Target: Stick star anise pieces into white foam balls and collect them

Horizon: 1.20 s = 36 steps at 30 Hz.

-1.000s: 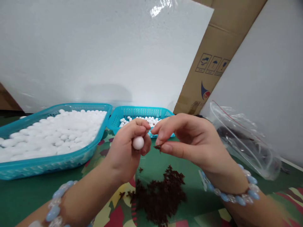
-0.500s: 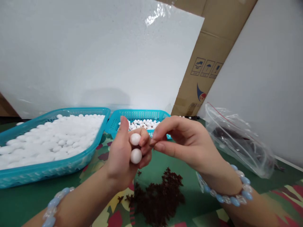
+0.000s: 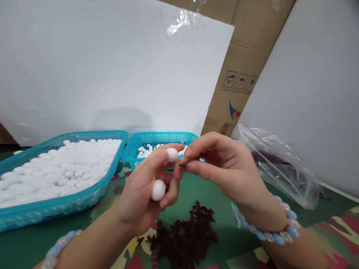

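Observation:
Two smooth white balls are in my left hand (image 3: 151, 186). One white ball (image 3: 172, 154) is pinched between thumb and forefinger; the other white ball (image 3: 158, 190) rests lower, against the curled fingers. My right hand (image 3: 221, 168) pinches a tiny dark brown piece (image 3: 181, 165) between thumb and forefinger, close beside the upper ball. Whether the piece touches the ball I cannot tell. Below the hands, a heap of small dark brown star-shaped pieces (image 3: 186, 239) lies on the green patterned tabletop (image 3: 235, 231).
A large blue tray (image 3: 112, 179) full of white balls stands at the left. Behind my hands is a smaller blue basket (image 3: 131, 149) with white balls, some bearing brown bits. A clear zip bag (image 3: 283, 168) with dark contents lies at the right. Cardboard (image 3: 224, 89) stands behind.
My left thumb has come down onto the upper ball, which has moved up and right between thumb and forefinger. The right hand still pinches the brown piece, now nearer that ball.

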Each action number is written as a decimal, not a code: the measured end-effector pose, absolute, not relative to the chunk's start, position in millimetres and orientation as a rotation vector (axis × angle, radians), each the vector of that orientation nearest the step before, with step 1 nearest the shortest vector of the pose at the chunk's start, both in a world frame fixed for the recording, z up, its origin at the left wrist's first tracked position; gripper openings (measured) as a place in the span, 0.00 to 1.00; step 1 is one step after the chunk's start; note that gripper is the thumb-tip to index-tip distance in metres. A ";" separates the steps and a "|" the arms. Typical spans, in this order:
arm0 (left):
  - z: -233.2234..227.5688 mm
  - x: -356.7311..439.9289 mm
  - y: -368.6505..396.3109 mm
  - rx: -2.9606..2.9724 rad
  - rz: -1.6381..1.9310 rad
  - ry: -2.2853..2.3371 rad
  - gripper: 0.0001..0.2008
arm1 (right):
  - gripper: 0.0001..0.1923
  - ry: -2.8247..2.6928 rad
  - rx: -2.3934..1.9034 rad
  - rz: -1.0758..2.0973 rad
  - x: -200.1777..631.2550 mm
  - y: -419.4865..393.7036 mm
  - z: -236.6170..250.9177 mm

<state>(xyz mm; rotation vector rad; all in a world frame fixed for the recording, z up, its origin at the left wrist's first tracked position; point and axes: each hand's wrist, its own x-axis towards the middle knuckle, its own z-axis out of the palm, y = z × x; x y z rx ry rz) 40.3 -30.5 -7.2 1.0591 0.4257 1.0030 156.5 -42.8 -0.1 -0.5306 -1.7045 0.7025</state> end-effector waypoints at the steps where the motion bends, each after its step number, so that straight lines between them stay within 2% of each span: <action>1: -7.6 39.6 -30.5 1.081 1.021 0.422 0.07 | 0.07 -1.689 -0.511 0.709 156.9 -43.0 0.3; 7: -10.4 35.4 -31.9 1.150 1.054 0.285 0.09 | 0.08 -1.634 -0.476 0.569 160.7 -48.2 1.9; 17: -7.6 33.6 -36.9 1.107 1.147 0.256 0.03 | 0.10 -1.618 -0.483 0.522 163.9 -55.0 2.0; 28: -10.2 35.0 -30.7 1.146 1.095 0.211 0.09 | 0.09 -1.663 -0.451 0.445 156.9 -51.9 1.0; 36: -10.7 35.9 -31.3 1.146 1.118 0.295 0.05 | 0.09 -1.690 -0.499 0.429 156.8 -51.1 -1.1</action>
